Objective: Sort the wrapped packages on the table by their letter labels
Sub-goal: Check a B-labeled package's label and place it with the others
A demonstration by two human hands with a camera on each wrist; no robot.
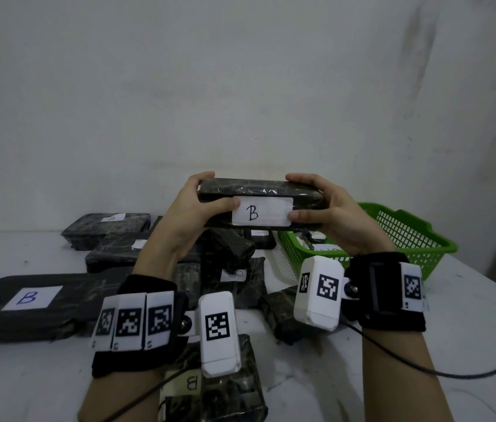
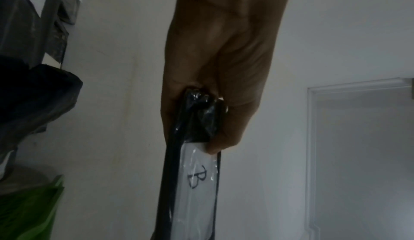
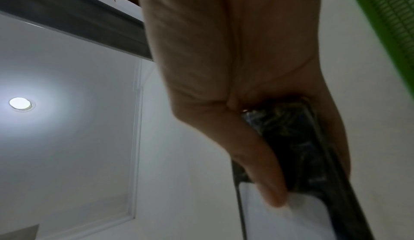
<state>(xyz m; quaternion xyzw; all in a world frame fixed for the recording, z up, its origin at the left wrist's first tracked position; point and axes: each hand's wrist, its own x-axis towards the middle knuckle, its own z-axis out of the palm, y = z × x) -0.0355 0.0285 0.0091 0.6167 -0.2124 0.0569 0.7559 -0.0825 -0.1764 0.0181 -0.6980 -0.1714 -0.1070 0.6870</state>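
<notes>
Package in dark wrap, lifted clear of the table, white label marked B facing the head camera; gripped at one end by left hand, thumb curled onto the front beside the label; gripped at the other end by right hand, thumb pressed on the label's edge, fingers over the top. Below the held package, heap of dark packages; left of it, flat package marked B; right of it, green basket.

Green basket, black packages
</notes>
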